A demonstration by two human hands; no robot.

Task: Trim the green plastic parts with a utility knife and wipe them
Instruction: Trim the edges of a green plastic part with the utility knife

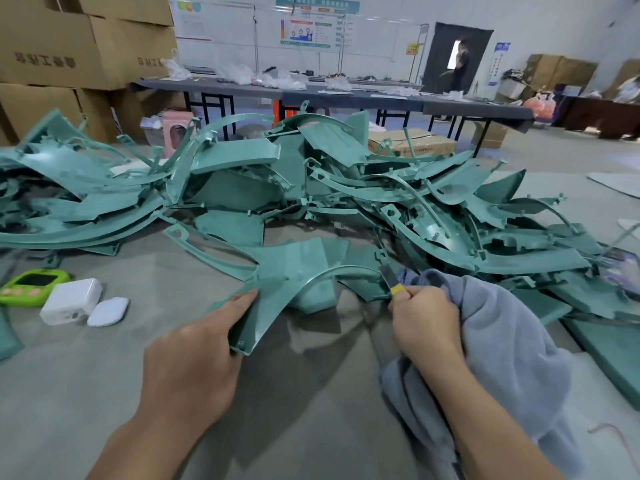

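Fingers (242, 299) of the left hand (194, 344) close on the near end of a curved green part (277, 282), holding it tilted up off the grey surface (294, 410); the right hand (422, 320) has its fingers curled tight round a utility knife (390, 282), whose blade meets the far rim of that part's arch. A grey-blue cloth (512, 341) lies bunched beside and under the right wrist. Beyond the hands a wide pile of green parts (346, 188) covers the surface. Cardboard boxes (69, 46) are stacked at the back left, and long dark tables (346, 95) run along the wall. On the left lie a white charger block (71, 301), a green timer (31, 285) and a small white case (108, 311)
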